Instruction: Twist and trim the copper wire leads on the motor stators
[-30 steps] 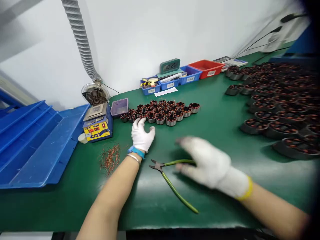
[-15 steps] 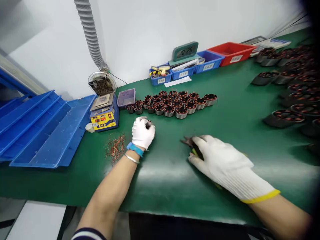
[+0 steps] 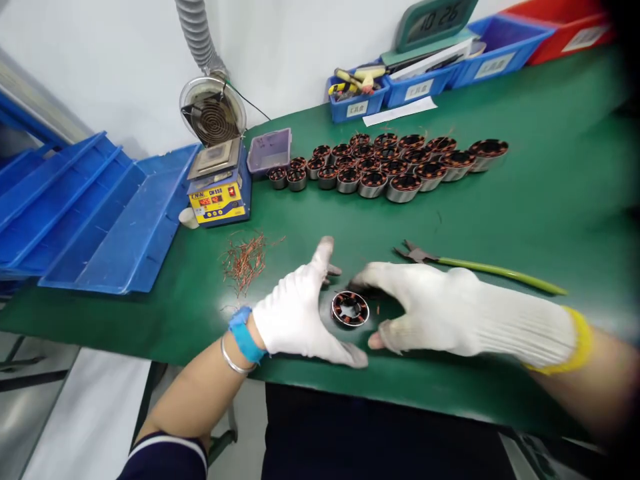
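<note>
A single motor stator [image 3: 351,323], a metal ring with copper windings inside, rests on the green bench between my two white-gloved hands. My left hand [image 3: 297,313] lies to its left, thumb and fingers spread apart around that side. From the right, my right hand [image 3: 437,307] reaches in with fingers apart, its fingertips close to the ring; whether they touch it I cannot tell. Beyond the right hand lies a pair of cutting pliers [image 3: 493,269] with green handles. A loose pile of copper wire clippings [image 3: 245,261] sits left of my left hand.
Several more stators [image 3: 373,183] stand grouped at the back. Behind them are blue tool bins [image 3: 357,109], a digital clock [image 3: 435,23] and a red bin [image 3: 560,27]. A blue and yellow heating unit [image 3: 220,203], a purple tray [image 3: 270,152] and blue trays [image 3: 135,233] stand left.
My right hand has let go of the pliers, which now lie on the bench, and has moved left. The left hand has opened, leaving the stator on the bench. The view has shifted.
</note>
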### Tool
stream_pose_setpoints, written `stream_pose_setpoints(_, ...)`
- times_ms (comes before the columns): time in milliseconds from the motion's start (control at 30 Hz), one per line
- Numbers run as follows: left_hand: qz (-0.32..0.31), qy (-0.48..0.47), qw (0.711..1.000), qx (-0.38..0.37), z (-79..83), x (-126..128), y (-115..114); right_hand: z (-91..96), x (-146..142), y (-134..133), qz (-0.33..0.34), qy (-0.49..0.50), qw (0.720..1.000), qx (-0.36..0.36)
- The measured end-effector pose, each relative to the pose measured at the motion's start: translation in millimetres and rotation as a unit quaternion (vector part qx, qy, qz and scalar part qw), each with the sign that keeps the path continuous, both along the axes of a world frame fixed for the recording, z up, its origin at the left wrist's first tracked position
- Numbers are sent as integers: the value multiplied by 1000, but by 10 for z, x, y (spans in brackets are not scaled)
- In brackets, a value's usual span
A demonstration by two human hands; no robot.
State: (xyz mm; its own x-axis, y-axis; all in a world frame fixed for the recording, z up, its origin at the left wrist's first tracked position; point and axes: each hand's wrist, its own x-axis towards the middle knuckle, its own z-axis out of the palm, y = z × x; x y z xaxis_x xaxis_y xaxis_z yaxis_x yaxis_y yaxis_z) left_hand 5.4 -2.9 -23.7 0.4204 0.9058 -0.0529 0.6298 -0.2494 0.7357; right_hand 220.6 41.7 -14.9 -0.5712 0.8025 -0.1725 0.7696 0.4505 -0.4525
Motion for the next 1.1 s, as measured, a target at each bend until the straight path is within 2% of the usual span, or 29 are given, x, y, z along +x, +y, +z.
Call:
stream_pose_setpoints(100, 42, 14, 999, -8, -96, 182, 3, -17, -91, 24, -17, -31, 996, -79)
stream_pose_setpoints(133, 50, 19, 998, -12, -128, 227, 4, -47, -90, 22, -31, -24, 996, -82)
stream_pose_setpoints(267, 74, 57, 996, -1, -193, 295, -2, -172, 35, 1, -50, 6, 998, -40)
stream_pose_setpoints(400, 75, 73, 995, 8, -178, 252, 2, -223, 87, 6, -48, -59, 997, 20)
stream_pose_setpoints(567, 25, 44, 999, -17, -137, 162, 52, -310, -26, -17, -15, -113, 989, 92)
stream_pose_setpoints(633, 13, 30, 999, -23, -136, 139, 62, -318, 7, -24, 5, -97, 991, 96)
stream_pose_setpoints(700, 20, 16, 999, -23, -145, 136, 57, -294, 95, -17, 14, -64, 996, 53)
stream_pose_setpoints(833, 75, -19, 997, -24, -175, 179, 26, -236, 197, 11, 4, 1, 999, -32)
stream_pose_setpoints(933, 98, -23, 995, -22, -182, 211, 14, -244, 84, 5, -4, 34, 999, -21)
stream_pose_setpoints(1100, 83, -12, 996, -11, -159, 178, 41, -271, -58, 0, -2, 12, 999, 36)
